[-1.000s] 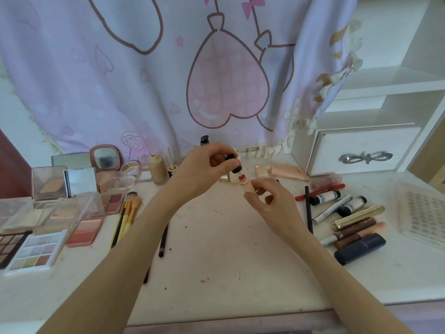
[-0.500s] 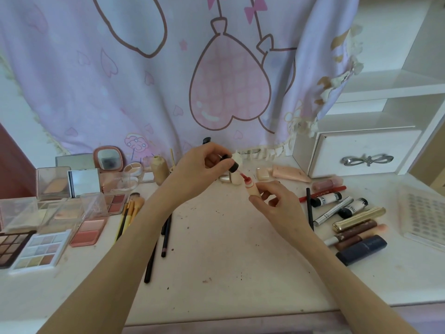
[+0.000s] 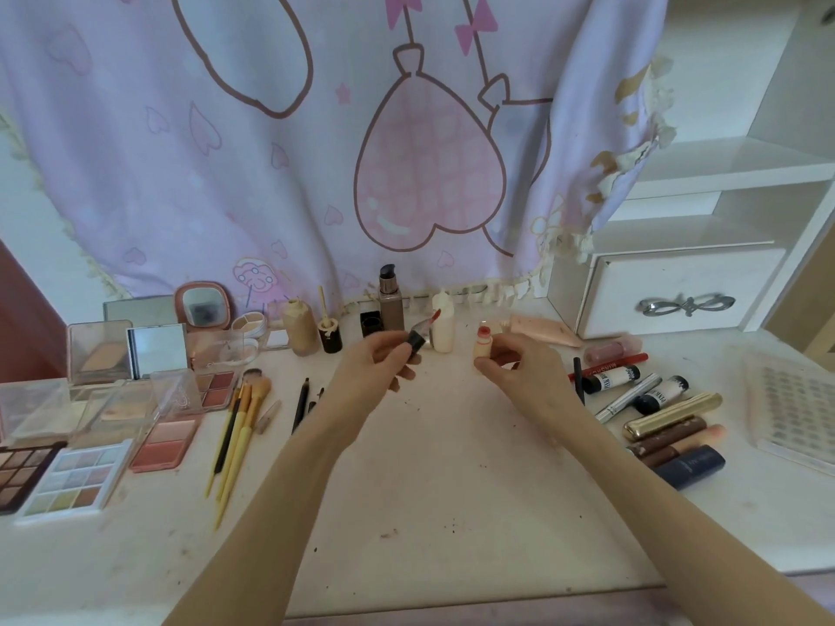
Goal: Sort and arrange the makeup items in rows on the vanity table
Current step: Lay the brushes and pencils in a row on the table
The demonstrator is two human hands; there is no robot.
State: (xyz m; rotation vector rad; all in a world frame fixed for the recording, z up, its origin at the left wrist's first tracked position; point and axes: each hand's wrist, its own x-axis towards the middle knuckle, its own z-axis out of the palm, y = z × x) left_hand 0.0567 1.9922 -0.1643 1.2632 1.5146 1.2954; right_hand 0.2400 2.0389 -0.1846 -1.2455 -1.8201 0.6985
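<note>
My left hand [image 3: 377, 370] pinches a black-capped applicator wand [image 3: 422, 333] whose red tip points up and right. A small beige lip-gloss tube [image 3: 482, 343] with a red-stained open neck is held upright in my right hand [image 3: 519, 368]. The two are apart, above the middle of the white vanity table [image 3: 429, 490]. Palettes [image 3: 68, 478] and compacts lie at the left, yellow brushes [image 3: 237, 426] and black pencils [image 3: 300, 404] beside them. At the right lies a row of tubes and lipsticks [image 3: 668, 413].
Bottles stand along the back under the lilac curtain [image 3: 316, 151]: a beige foundation bottle [image 3: 299, 327], a brown pump bottle [image 3: 391, 305], a white bottle [image 3: 443, 325]. A white drawer unit [image 3: 677, 295] stands at back right, a clear patterned box [image 3: 790, 404] at far right.
The wand has been pulled out of the tube. My left hand has moved left and down with it, and my right hand has moved right with the open tube.
</note>
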